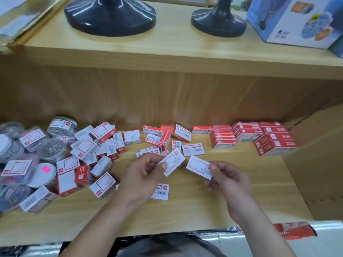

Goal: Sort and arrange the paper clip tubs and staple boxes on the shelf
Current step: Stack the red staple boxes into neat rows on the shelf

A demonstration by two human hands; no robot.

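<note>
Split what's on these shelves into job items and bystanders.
Job: red-and-white cardboard staple boxes, loose, held and stacked; clear round plastic paper clip tubs.
Bystanders: two black round stand bases; blue-and-white printed carton; brown cardboard box.

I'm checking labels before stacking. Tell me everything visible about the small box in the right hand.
The small white cardboard staple box with a red-outlined label is flat and rectangular, broad face up, tilted, held above the light wooden shelf. The right hand pinches its right end between thumb and fingers. Nothing else touches it; its print is blurred.
</note>
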